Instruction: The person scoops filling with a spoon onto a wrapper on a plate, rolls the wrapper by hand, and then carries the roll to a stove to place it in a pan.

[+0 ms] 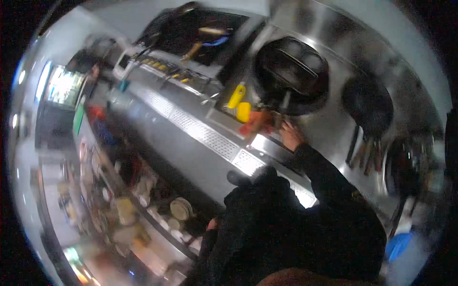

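Note:
My right hand (291, 136) reaches over the front edge of a steel cooking counter. Its fingers are at the lower end of a handle (285, 103) that runs up to a large dark wok (263, 84). Blur hides whether they grip it. A red cloth (252, 123) lies just left of the fingers, beside a yellow object (243, 112) and a yellow-handled tool (236, 95). Within the wok's outline sits a dark rectangular piece (297, 68). Of my left hand (212, 224) only a small part shows, low beside my dark clothing; the rest is hidden.
Right of the wok lies a second dark pan (368, 103), with several wooden handles (368, 153) below it. A perforated drain grate (204, 132) runs along the floor. Dishes (181, 208) stand on the left-hand shelving. A person (87, 68) is at the far left.

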{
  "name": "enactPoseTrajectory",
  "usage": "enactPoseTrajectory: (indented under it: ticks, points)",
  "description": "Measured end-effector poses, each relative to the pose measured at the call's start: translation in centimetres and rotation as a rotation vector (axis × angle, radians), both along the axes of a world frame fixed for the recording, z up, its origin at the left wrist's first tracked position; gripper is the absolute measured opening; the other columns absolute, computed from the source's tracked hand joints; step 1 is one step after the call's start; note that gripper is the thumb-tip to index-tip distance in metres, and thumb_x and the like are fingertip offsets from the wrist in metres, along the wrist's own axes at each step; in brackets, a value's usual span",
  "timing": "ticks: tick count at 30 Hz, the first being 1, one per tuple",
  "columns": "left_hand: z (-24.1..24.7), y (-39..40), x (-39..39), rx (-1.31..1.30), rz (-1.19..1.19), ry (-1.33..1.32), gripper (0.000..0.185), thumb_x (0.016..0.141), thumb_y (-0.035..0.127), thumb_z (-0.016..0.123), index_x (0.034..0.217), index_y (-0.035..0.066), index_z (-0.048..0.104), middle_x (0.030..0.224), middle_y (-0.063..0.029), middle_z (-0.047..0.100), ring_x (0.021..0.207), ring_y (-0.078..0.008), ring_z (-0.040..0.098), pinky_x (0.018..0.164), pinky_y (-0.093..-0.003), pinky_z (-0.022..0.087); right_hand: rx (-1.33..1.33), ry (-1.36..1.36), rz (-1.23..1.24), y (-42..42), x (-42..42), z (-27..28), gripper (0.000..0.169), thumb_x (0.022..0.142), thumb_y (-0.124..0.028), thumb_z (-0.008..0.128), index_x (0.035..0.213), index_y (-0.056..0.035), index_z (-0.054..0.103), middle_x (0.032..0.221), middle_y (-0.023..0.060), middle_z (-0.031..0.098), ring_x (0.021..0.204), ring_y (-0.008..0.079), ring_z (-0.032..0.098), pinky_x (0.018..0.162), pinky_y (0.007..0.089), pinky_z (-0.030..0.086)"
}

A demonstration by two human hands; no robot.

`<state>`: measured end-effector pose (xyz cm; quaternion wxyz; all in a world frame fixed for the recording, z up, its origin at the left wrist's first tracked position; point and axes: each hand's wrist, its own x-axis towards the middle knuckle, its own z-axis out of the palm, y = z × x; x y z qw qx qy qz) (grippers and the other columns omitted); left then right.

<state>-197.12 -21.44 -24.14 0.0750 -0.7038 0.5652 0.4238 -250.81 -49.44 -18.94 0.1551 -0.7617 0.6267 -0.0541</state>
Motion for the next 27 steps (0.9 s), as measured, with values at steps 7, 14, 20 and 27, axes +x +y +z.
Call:
enactPoseTrajectory:
  ticks: [7,14,20,27]
  points:
    - [-0.2,9.8,-4.4,-0.111,0.454,0.036,0.046,0.097,0.039,0.062,0.118,0.000,0.070,0.115,-0.0183,0.072,0.103,-0.0362,0.069,0.085,-0.0486,0.055,-0.052,0.119,0.188,0.5,-8.1,-1.3,0.048,0.096,-0.010,0.061,0.144,-0.0103,0.054,0.154,0.0101,0.049,0.132,0.0345,0.054,0.107,0.0461,0.049]
    - [-2.4,21.3,-8.6,-0.193,0.911,-0.032,0.042,0.089,0.042,0.067,0.106,0.004,0.076,0.099,-0.0231,0.074,0.091,-0.0397,0.070,0.083,-0.0517,0.054,-0.203,-0.052,0.460,1.6,7.0,-1.0,0.053,0.094,-0.014,0.064,0.145,-0.0097,0.053,0.153,0.0143,0.047,0.131,0.0375,0.054,0.105,0.0477,0.049]
    - [-6.3,35.5,-17.6,-0.206,1.128,0.151,0.055,0.087,0.050,0.069,0.126,0.011,0.071,0.114,-0.0180,0.074,0.098,-0.0376,0.070,0.088,-0.0524,0.055,-0.116,-0.093,0.804,10.9,18.9,0.1,0.057,0.092,-0.017,0.067,0.146,-0.0092,0.051,0.153,0.0179,0.046,0.130,0.0401,0.054,0.102,0.0490,0.050]
    - [-4.7,47.7,-25.7,-0.302,1.055,0.127,0.049,0.096,0.044,0.058,0.124,0.006,0.068,0.115,-0.0252,0.070,0.104,-0.0444,0.067,0.089,-0.0554,0.051,0.097,-0.004,1.134,27.2,26.6,-2.2,0.063,0.089,-0.020,0.071,0.148,-0.0085,0.049,0.153,0.0221,0.044,0.129,0.0430,0.053,0.100,0.0506,0.050]
